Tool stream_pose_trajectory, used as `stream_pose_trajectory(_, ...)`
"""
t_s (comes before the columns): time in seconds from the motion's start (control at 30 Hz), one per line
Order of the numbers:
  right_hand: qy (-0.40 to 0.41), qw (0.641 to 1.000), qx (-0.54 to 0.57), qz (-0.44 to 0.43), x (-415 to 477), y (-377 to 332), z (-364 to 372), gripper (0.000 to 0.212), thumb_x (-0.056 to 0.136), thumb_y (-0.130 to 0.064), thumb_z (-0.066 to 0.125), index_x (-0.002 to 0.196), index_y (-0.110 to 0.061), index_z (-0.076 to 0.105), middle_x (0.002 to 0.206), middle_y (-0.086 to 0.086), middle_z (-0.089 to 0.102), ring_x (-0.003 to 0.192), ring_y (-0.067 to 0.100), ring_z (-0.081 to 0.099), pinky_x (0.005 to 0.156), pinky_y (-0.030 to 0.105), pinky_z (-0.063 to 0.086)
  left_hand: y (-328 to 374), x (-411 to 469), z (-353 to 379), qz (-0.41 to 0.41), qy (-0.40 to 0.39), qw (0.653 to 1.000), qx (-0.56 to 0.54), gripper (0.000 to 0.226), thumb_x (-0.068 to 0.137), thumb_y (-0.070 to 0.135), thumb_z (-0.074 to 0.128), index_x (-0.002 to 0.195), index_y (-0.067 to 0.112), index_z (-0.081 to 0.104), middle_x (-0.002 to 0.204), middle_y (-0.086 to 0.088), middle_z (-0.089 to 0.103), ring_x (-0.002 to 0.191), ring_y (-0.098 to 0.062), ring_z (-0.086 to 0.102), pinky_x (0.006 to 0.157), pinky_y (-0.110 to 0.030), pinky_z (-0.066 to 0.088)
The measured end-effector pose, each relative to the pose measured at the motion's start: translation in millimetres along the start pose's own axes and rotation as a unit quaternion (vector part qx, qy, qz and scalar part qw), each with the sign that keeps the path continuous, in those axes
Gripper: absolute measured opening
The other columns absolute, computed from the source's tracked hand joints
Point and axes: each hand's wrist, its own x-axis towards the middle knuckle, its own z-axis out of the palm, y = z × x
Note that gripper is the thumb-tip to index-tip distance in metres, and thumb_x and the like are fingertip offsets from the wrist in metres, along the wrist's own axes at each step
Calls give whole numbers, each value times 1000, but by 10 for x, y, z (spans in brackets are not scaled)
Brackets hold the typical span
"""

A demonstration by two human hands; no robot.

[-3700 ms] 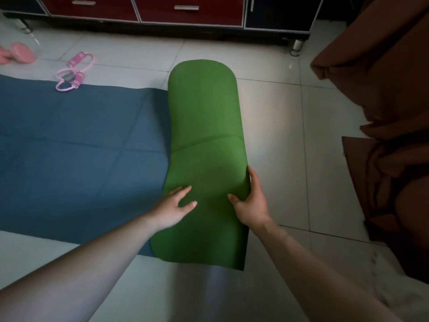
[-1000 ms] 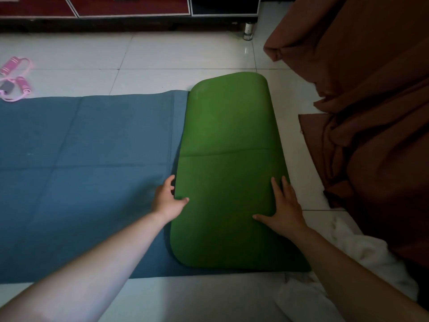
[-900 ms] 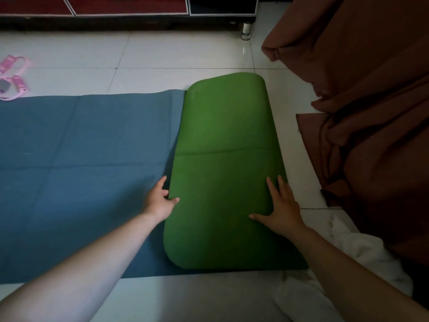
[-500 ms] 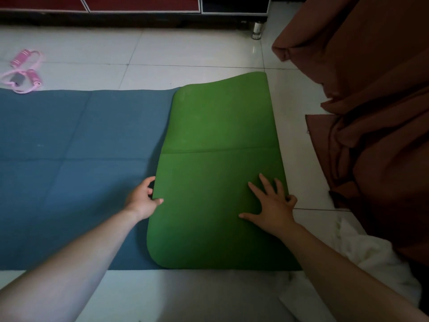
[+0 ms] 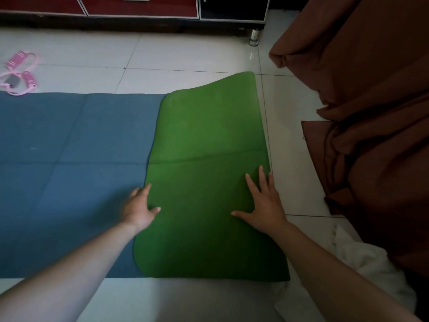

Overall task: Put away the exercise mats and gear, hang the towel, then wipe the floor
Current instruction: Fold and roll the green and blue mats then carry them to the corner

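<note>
Mat partly folded on tiled floor, both hands on the folded section.

The mat (image 5: 209,135) lies across the centre of the frame, its green underside turned over onto the blue face (image 5: 69,147), with a crease running across the green part. The right hand (image 5: 264,205) lies flat on the green surface near its right edge, fingers straight and spread, holding nothing. The left hand (image 5: 139,210) sits at the left edge of the green section, thumb on top of it; the fingers run along that edge and are blurred, so I cannot tell whether they reach under it. A pink exercise band (image 5: 19,74) lies on the floor (image 5: 185,56) at upper left, touching the mat's far edge. White towel (image 5: 362,259) at lower right, beside brown cloth (image 5: 371,135) filling the right side. A cabinet (image 5: 139,5) runs along the top.
</note>
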Motion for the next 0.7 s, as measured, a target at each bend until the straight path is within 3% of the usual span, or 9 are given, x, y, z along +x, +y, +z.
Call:
stream_pose_trajectory(0.13,0,1000,-6,-17,-4,51,47,104,73,-65,62,149,-32,-1,151,-1,-32,140,27,-26,117,49,8,461,-160,157,105,-61,992,-43,78,85,27,64,147,28,16,156,0,13,142,-21,19,115,-37,20)
stream_pose_trajectory(0.23,10,999,31,-34,-33,70,41,102,75,-57,66,149,-33,-1,150,-6,-33,139,22,-26,117,48,9,822,-243,291,186,-113,975,-44,77,86,28,61,147,33,15,156,7,9,141,-16,20,107,-24,17)
stream_pose_trajectory(0.33,52,988,147,-15,-90,79,40,113,71,-45,76,148,-33,-5,152,-8,-30,141,12,-14,115,33,11,1151,-274,380,233,-129,962,-61,71,89,31,56,147,35,15,156,12,6,141,-15,20,106,-23,20)
stream_pose_trajectory(0.43,76,959,267,51,-142,123,55,117,70,-39,79,149,-26,-7,158,-7,-10,143,10,3,111,24,11,1380,-232,403,258,-117,957,-59,64,92,34,51,147,36,16,156,12,5,139,-15,25,98,-20,29)
stream_pose_trajectory(0.5,79,946,303,79,-155,189,65,112,73,-36,77,150,-24,-2,158,-5,5,143,13,12,114,26,14,1429,-190,422,266,-123,956,-21,62,93,35,49,146,36,17,156,12,2,141,-18,21,104,-23,29)
stream_pose_trajectory(0.6,84,932,331,118,-146,369,38,104,75,-31,77,150,-25,5,155,-1,21,139,16,24,112,29,23,1389,-130,492,252,-155,954,49,61,92,37,47,145,36,17,156,13,-6,143,-23,14,111,-42,32)
stream_pose_trajectory(0.7,87,930,332,132,-137,510,7,101,76,-25,77,150,-25,9,151,1,30,136,18,31,110,30,28,1345,-120,609,232,-187,950,93,61,93,40,45,145,39,14,155,13,-10,144,-25,10,111,-44,31)
